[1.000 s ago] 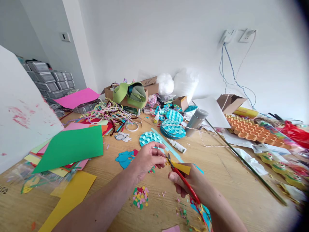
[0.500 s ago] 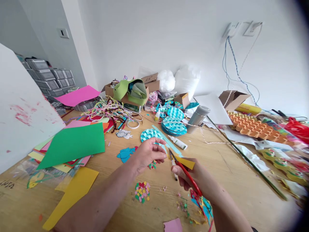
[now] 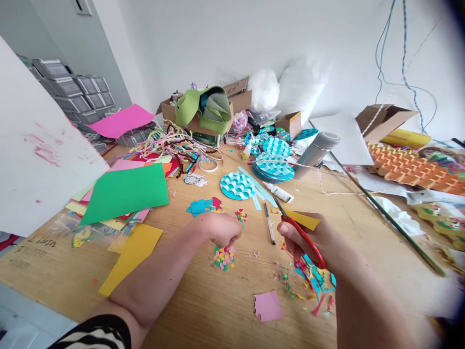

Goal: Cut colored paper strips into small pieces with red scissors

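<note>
My left hand (image 3: 225, 230) is closed, fingertips pinched and pointing down just above a small pile of coloured paper dots (image 3: 224, 258). Whatever those fingers hold, if anything, is hidden. Red-handled scissors (image 3: 305, 238) are in my right hand (image 3: 308, 237), blades pointing up and to the left. The same hand also keeps a yellow paper strip (image 3: 302, 219) against the scissors. A pen (image 3: 269, 223) lies left of the blades. Beyond my left hand are a smaller heap of dots (image 3: 240, 216) and a blue paper fish (image 3: 199, 207).
Paper scraps (image 3: 315, 277) and a pink paper piece (image 3: 269, 306) lie near me. At left are green paper (image 3: 127, 194) and yellow paper (image 3: 136, 252). Further back stand woven blue discs (image 3: 273, 167), a glue bottle (image 3: 279, 192) and a grey flask (image 3: 317, 154). A long green stick (image 3: 388, 213) crosses the right.
My left hand has moved away from the scissors, down and to the left, over the dot pile, and its fingers have closed. My right hand still holds the scissors and yellow strip. The view has shifted.
</note>
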{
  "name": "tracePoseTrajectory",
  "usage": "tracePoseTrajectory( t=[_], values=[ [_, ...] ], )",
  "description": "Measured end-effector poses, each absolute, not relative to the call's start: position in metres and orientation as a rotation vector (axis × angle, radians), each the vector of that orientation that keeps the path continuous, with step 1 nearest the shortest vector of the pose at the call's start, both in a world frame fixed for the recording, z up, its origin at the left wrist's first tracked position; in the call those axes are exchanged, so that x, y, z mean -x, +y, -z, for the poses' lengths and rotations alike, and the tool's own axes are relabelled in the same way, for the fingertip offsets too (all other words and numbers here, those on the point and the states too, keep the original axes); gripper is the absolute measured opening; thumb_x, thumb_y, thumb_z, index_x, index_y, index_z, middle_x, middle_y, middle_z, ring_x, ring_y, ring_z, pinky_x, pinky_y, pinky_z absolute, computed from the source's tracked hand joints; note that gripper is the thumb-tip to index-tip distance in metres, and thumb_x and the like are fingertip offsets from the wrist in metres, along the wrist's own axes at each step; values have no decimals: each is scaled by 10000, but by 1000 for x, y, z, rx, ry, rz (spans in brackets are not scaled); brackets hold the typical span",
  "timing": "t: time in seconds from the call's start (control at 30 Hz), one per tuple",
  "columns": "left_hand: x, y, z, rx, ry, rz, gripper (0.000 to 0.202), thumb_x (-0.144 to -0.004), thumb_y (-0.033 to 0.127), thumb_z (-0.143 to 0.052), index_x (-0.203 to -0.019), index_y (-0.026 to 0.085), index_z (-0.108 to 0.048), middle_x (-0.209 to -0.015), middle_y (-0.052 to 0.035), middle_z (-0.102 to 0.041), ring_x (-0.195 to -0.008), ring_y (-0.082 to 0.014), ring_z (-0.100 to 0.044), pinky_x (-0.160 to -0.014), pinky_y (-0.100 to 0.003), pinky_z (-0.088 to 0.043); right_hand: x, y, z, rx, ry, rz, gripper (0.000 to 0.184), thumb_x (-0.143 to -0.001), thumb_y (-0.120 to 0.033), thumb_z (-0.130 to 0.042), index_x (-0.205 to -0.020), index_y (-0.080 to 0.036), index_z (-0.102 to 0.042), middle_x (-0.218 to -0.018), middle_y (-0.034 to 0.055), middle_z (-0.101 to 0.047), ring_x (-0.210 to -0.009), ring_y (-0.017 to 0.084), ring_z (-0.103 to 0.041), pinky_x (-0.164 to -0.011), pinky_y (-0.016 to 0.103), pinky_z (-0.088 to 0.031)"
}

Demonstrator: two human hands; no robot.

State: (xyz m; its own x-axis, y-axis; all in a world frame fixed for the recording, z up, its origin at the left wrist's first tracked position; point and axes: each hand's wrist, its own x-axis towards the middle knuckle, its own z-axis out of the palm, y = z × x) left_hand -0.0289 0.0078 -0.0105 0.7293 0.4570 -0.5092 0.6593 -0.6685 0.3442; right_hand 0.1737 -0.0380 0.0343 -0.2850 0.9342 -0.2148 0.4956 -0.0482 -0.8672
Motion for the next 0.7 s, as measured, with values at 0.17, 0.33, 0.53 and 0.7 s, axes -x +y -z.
tracePoseTrajectory(
  t=[0.17, 0.33, 0.53, 0.7],
  values=[
    [29, 9, 10, -2416, 880, 554, 204, -568, 11, -599, -645, 185, -669, -703, -24, -687, -612, -149, -569, -497, -226, -361, -173, -40, -38, 1546, -1769, -1292, 521, -628, -655, -676, -528, -172, -506, -410, -7, -529, -347, 100, -514, -340, 181, -396],
    [32, 12, 14, -2426, 1005, 350, 167, -610, 85, -605, -717, 183, -686, -751, -46, -690, -662, -175, -591, -542, -244, -376, -173, -39, -36, 1529, -1805, -1296, 498, -640, -619, -690, -530, -171, -500, -419, -5, -539, -354, 104, -523, -347, 183, -394],
    [37, 19, 1, -2040, 1292, -713, 102, -754, 245, -575, -738, 182, -654, -630, -10, -637, -585, -141, -563, -544, -228, -374, -172, -39, -32, 1568, -1793, -1336, 456, -685, -579, -675, -577, -185, -473, -435, -26, -538, -349, 93, -499, -344, 180, -371],
    [36, -1, -32, -2056, 1170, -1340, 170, -736, 279, -653, -881, 190, -656, -802, -36, -639, -774, -171, -576, -742, -280, -443, -169, -40, -28, 1666, -1905, -1091, 358, -749, -521, -640, -654, -192, -539, -470, -19, -587, -390, 112, -534, -391, 195, -365]
  ],
)
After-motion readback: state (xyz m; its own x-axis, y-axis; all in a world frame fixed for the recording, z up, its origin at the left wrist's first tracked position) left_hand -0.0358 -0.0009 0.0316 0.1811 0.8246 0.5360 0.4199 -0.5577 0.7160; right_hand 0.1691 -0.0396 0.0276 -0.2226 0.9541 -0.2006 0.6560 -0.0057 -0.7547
